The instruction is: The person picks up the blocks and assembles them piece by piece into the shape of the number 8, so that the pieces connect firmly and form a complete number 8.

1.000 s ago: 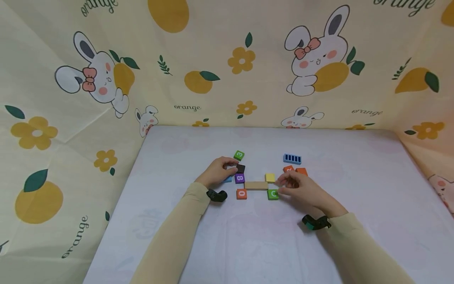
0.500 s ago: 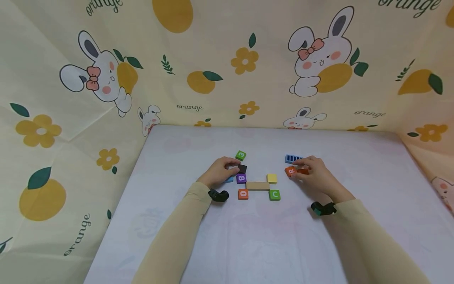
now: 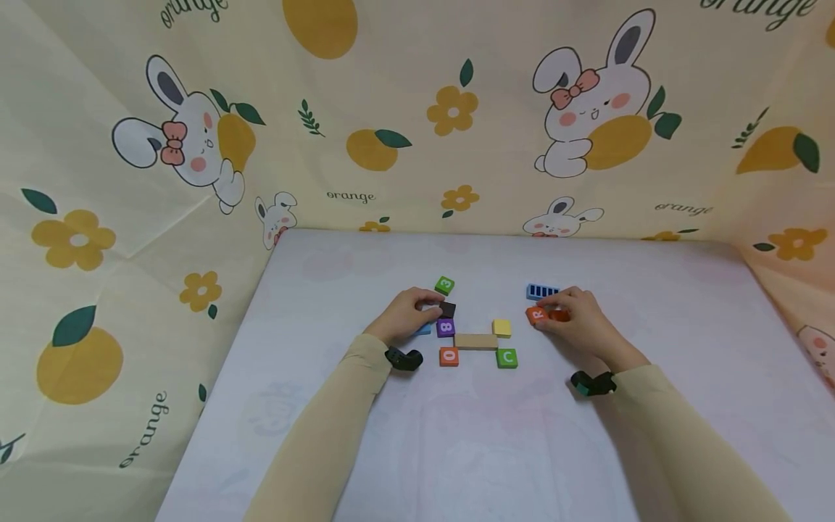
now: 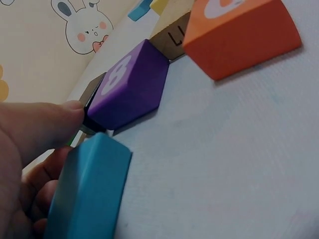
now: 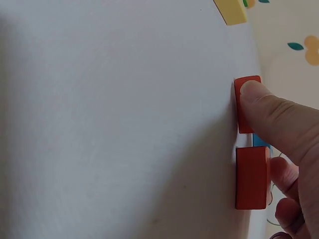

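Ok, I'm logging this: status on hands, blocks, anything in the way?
Left hand pinching black block. Right hand gripping orange R block. Possible snags: plain blue block beside the left, second orange block beside the right.

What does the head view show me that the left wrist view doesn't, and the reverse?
Only the head view: the right hand with its thumb on the orange R block, and the green C block.

Only the left wrist view: dark lettering on the side of the wooden block, too cut off to read in full.

Both: the left hand touching the black block, plus the purple 8 block, orange 0 block and yellow block.
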Demonstrator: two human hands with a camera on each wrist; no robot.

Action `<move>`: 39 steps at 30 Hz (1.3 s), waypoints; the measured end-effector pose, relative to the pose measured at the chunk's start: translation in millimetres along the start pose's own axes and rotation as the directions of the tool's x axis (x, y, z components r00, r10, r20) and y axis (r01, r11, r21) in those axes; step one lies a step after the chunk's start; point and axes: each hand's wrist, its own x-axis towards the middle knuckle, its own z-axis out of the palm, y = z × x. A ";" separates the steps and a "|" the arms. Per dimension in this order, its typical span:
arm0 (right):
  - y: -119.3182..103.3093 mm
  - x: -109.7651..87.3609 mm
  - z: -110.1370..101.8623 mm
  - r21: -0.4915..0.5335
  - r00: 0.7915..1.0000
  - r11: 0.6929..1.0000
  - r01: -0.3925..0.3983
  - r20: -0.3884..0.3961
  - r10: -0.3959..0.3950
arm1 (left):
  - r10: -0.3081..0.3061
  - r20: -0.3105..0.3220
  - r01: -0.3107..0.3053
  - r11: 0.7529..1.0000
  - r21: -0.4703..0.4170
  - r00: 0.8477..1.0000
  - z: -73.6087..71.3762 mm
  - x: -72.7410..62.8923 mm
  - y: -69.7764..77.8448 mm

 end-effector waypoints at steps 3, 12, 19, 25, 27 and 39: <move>-2.0 0.2 -0.2 -0.016 1.000 1.000 0.011 -0.016 -0.011 | 0.004 -0.004 -0.004 1.000 0.000 1.000 -0.1 -0.1 0.0; -4.8 -0.4 0.5 -0.099 0.998 0.994 0.043 -0.041 -0.047 | 0.006 -0.003 -0.006 1.000 -0.001 1.000 0.0 -0.6 1.1; -19.0 -1.5 -6.3 -0.104 0.992 0.992 0.078 -0.087 -0.087 | 0.003 0.000 -0.003 1.000 -0.003 1.000 0.8 0.8 -0.1; -45.5 3.2 -9.3 0.039 0.996 0.997 0.063 -0.070 -0.061 | 0.010 0.000 -0.010 1.000 -0.005 1.000 0.4 2.3 -2.2; -51.7 6.6 -5.4 0.066 0.998 0.997 0.046 -0.055 -0.042 | 0.007 0.003 -0.007 1.000 -0.003 1.000 0.4 2.3 -2.7; -56.8 31.2 26.4 0.198 0.998 0.980 -0.024 0.069 0.010 | 0.006 0.001 -0.006 1.000 0.000 1.000 0.4 3.0 -2.8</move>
